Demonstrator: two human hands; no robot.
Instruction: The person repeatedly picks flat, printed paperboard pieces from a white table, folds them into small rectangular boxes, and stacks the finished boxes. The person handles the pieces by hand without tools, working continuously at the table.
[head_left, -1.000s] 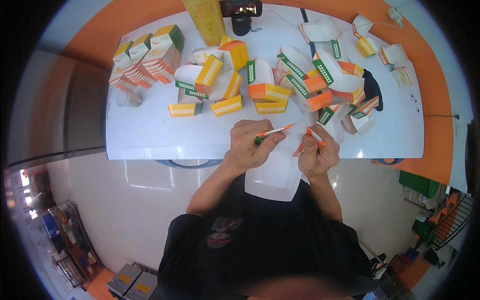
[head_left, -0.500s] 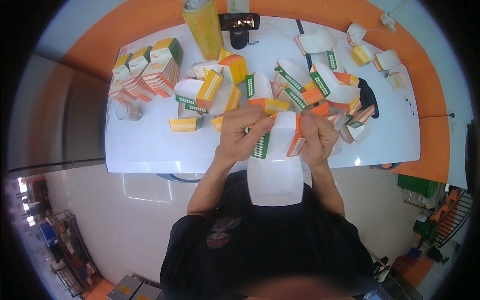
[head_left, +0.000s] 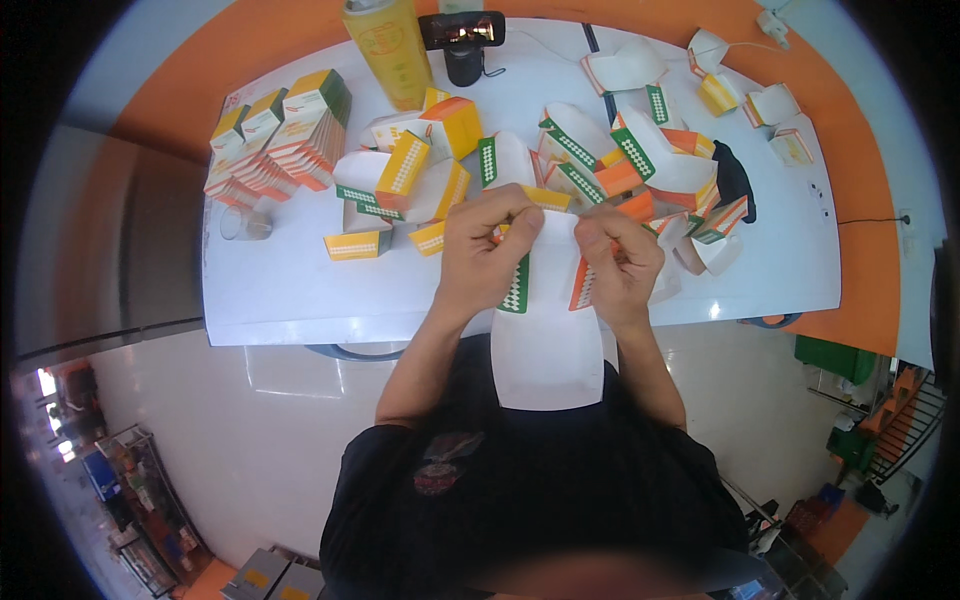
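Observation:
Between my hands, over the table's near edge, is a paper food box (head_left: 549, 345) with its white inside facing up and its lid flap hanging toward my body. Its left side panel is green and its right one orange, both with white diamonds. My left hand (head_left: 490, 240) pinches the far left corner between thumb and fingers. At the far right corner my right hand (head_left: 622, 262) grips in the same way, its fingers curled. My thumbs cover the corner folds. Just beyond my hands lie several opened boxes in a loose heap, among them a yellow box (head_left: 404, 172).
Flat unfolded boxes stand in stacks (head_left: 307, 140) at the far left, by a clear glass (head_left: 246, 223). Behind the heap are a yellow cylinder (head_left: 392, 55) and a phone on a stand (head_left: 463, 38). A black cloth (head_left: 734, 182) and more boxes (head_left: 718, 95) lie to the right.
The box's far end panel, upright before, now lies flatter and the side panels have spread a little. My right hand has shifted slightly left. Both hands still grip the corners.

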